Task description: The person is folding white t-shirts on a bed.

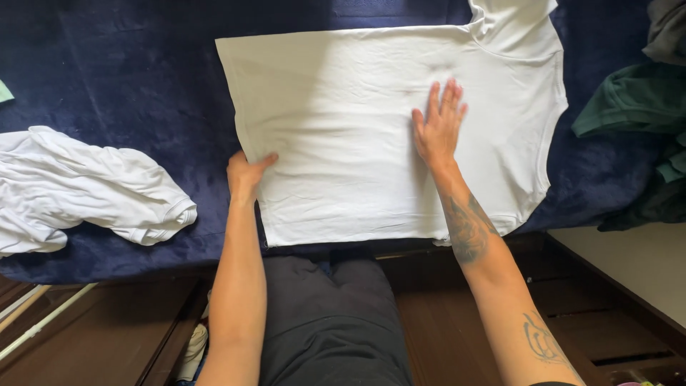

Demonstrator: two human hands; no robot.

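A white T-shirt (343, 121) lies spread flat on a dark blue blanket (128, 86), its bottom hem to the left and its collar to the upper right. My left hand (246, 173) pinches the shirt's left edge near the lower corner, thumb on top of the cloth. My right hand (437, 125) presses flat on the middle of the shirt, fingers apart and pointing away from me.
A crumpled white garment (78, 187) lies on the blanket at the left. Dark green and grey clothes (639, 100) are piled at the right edge. Dark wooden furniture (100, 329) and my dark trousers (329, 322) fill the foreground.
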